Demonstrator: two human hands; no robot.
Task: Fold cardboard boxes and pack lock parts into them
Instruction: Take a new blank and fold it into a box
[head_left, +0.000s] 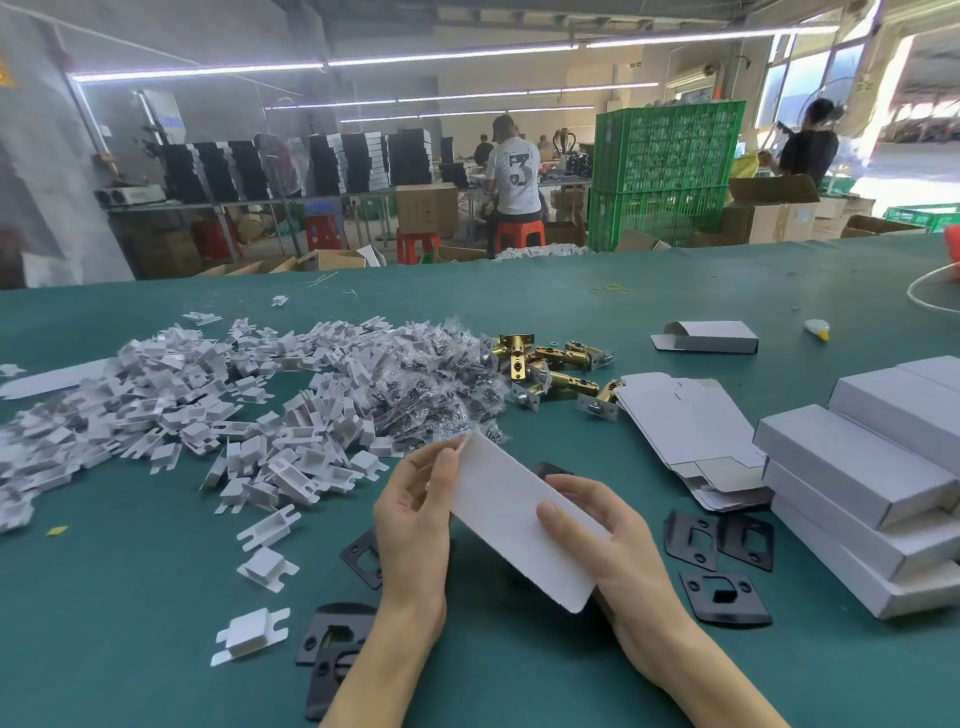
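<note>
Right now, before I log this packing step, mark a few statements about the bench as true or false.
1. The left hand and right hand both hold the card. True.
2. The latches lie inside a box. False: they lie loose on the table.
3. Black plates lie near the hands. True.
4. The pile of clips is right of the hands. False: it is to their left.
5. Boxes are stacked at the right. True.
</note>
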